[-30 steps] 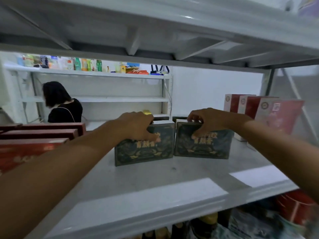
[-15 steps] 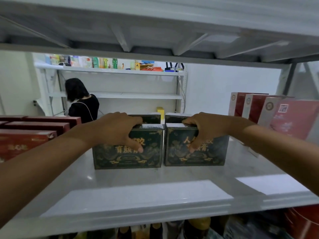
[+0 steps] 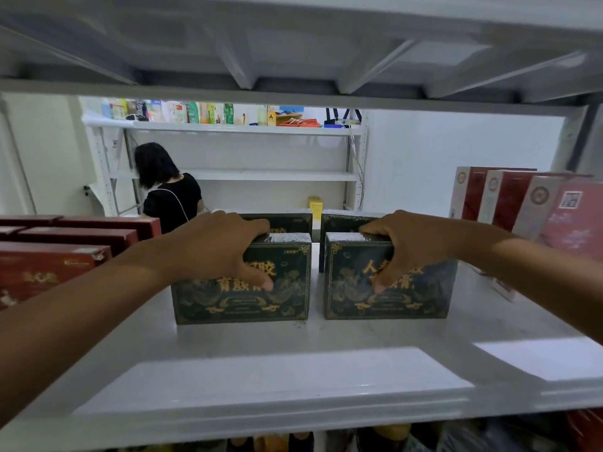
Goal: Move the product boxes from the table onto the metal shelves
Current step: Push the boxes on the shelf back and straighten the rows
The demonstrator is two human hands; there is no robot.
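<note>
Head view: left hand (image 3: 215, 252) and right hand (image 3: 414, 246) each clamp fingers over 1 dark green box (image 3: 243, 282), (image 3: 388, 278), both resting upright on the metal shelf (image 3: 293, 370), probably to square them side by side.

Left hand (image 3: 218, 246) and right hand (image 3: 408, 243) each grip a green box on the shelf (image 3: 293, 370)

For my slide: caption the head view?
Left hand and right hand each grip a green box standing on the shelf.
</note>
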